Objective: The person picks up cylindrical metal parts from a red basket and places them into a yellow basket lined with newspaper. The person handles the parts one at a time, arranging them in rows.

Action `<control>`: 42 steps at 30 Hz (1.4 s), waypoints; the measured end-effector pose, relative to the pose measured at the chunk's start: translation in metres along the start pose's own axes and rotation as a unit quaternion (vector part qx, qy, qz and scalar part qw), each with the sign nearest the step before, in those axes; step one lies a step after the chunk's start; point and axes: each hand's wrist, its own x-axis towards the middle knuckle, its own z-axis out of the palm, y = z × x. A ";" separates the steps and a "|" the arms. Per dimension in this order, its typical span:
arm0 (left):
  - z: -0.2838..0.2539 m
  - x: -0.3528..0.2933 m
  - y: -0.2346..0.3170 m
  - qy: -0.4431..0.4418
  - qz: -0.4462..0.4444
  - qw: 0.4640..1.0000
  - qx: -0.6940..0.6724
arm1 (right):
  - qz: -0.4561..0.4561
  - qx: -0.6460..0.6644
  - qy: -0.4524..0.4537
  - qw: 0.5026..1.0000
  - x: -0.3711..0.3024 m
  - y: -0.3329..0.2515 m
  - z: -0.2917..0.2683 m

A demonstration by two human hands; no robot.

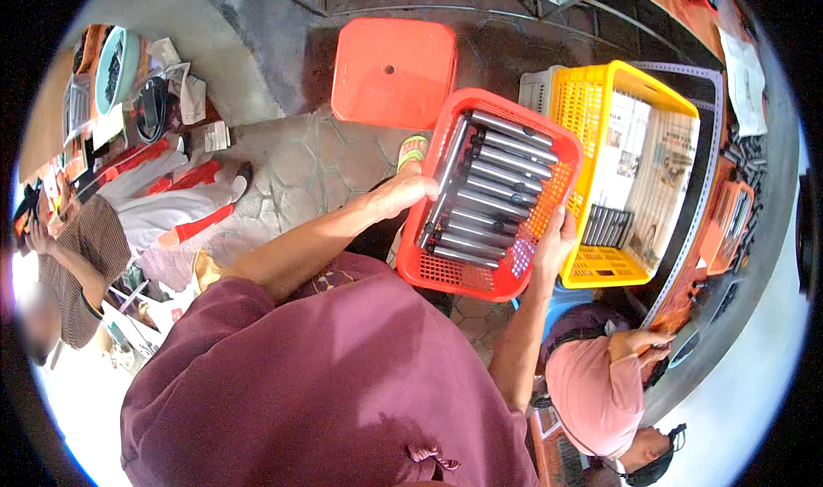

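Both of my hands hold a red plastic basket (446, 284) with perforated sides, tilted in front of my body. My left hand (405, 192) is closed on its left rim, while my right hand (556, 235) grips the right rim near the lower corner. Inside lie several shiny dark cylindrical tubes (506, 183), mostly side by side, with one lengthwise along the left wall. Just right of the basket stands a yellow plastic crate (583, 101). Printed paper (624, 135) lines it, and a small group of dark tubes (608, 227) sits at its near end.
A red square stool (394, 71) stands ahead on the tiled floor. A person in pink (596, 393) works at the right-hand bench, where a smaller red basket (727, 228) and loose dark parts lie. At far left sits another person in a striped top (90, 251), near a pale green basin (117, 71).
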 end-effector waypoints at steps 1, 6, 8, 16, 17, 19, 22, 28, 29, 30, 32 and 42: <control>-0.006 -0.003 0.003 0.011 0.005 0.999 -0.035 | -0.019 -0.094 -0.029 0.995 0.003 -0.013 0.007; -0.013 0.001 0.032 0.068 0.052 0.991 -0.099 | -0.238 -0.374 0.028 0.896 0.042 -0.051 0.021; -0.018 0.010 0.038 0.084 0.052 0.991 -0.090 | -0.252 -0.323 0.020 0.912 0.051 -0.078 0.028; -0.004 0.049 0.058 0.171 0.069 0.976 -0.119 | -0.411 -0.321 -0.133 0.843 0.087 -0.110 0.044; 0.000 0.053 0.054 0.164 0.075 0.976 -0.122 | -0.418 -0.318 -0.106 0.844 0.095 -0.111 0.039; 0.013 0.058 0.056 0.168 0.086 0.971 -0.145 | -0.350 -0.163 -0.067 0.920 0.102 -0.139 0.041; 0.026 0.056 0.084 0.173 0.081 0.965 -0.180 | -0.447 -0.175 -0.128 0.868 0.086 -0.210 0.058; 0.034 0.073 0.087 0.189 0.101 0.950 -0.226 | -0.675 0.222 -0.274 0.648 -0.029 -0.309 0.122; 0.046 0.063 0.111 0.204 0.113 0.944 -0.232 | -0.654 0.264 -0.296 0.644 -0.041 -0.317 0.123; 0.046 0.062 0.117 0.211 0.114 0.945 -0.224 | -0.648 0.269 -0.294 0.649 -0.047 -0.324 0.122; 0.044 0.052 0.121 0.233 0.114 0.942 -0.214 | -0.650 0.272 -0.307 0.639 -0.053 -0.330 0.124; 0.004 0.047 0.143 0.180 0.081 0.956 -0.218 | -0.588 -0.359 -0.296 0.661 0.134 -0.180 0.081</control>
